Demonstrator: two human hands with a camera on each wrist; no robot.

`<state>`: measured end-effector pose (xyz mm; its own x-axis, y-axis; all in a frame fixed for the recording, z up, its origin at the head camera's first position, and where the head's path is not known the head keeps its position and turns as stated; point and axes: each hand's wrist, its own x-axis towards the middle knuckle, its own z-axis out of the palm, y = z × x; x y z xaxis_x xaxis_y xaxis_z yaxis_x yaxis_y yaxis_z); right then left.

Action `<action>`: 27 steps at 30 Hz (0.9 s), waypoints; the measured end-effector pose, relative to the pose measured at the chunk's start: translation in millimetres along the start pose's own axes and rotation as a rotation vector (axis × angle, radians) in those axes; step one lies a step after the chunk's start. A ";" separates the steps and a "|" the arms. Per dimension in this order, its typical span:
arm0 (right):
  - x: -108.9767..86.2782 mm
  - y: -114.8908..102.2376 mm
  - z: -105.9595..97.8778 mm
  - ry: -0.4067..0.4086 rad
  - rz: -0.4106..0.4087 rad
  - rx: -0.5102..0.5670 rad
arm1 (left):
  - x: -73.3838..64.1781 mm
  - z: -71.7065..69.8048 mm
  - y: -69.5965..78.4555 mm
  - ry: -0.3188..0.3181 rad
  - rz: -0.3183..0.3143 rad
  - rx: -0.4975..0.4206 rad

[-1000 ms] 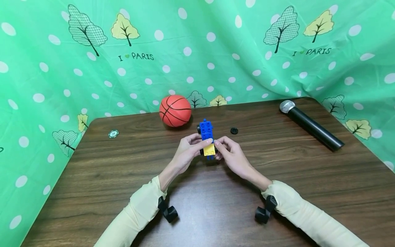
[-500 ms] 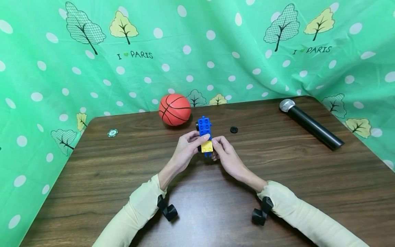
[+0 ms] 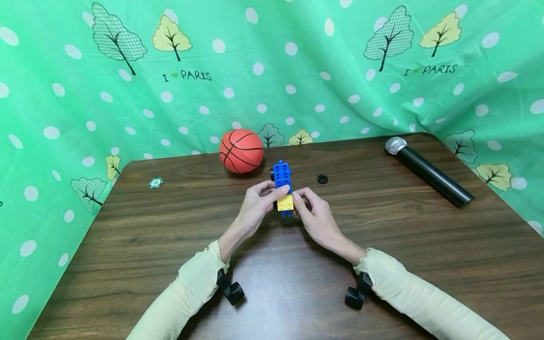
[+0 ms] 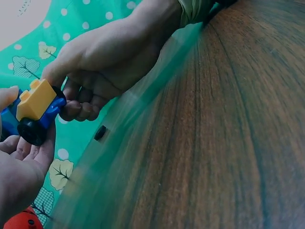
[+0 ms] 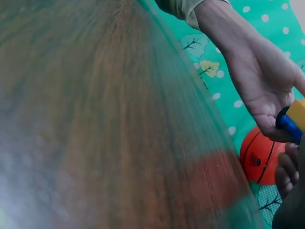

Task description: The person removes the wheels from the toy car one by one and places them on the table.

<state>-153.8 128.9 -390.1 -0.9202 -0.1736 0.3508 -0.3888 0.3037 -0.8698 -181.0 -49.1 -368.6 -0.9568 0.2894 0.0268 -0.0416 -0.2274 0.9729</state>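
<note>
We look down on a table of dark brown wood, its grain running mostly side to side, its far corners rounded and a pale sheen at 6 o'clock. Taking its middle as our centre, we find a chip flat at 10 o'clock, a red ball near the far edge at 11, and a black disc lying flat at 1. At 2 o'clock we see a mic, silver head towards 10, black handle towards 4.
</note>
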 end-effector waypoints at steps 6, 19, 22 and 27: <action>-1.2 4.6 -3.0 0.061 -0.169 -0.024 | -0.9 3.0 2.8 -0.017 0.030 0.006; 4.3 9.8 -10.6 -0.015 -0.312 -0.091 | -1.8 -0.6 3.2 -0.064 0.006 -0.022; 6.1 10.5 -13.3 -0.025 -0.317 -0.106 | -1.1 -4.0 3.7 -0.062 -0.013 -0.018; 6.0 11.1 -17.8 -0.025 -0.230 -0.106 | -1.3 -7.7 4.4 -0.047 -0.040 -0.012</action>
<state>-164.5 147.9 -391.5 -0.8063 -0.2721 0.5252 -0.5913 0.3501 -0.7265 -182.2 -57.6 -366.1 -0.9398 0.3418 -0.0014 -0.0837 -0.2261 0.9705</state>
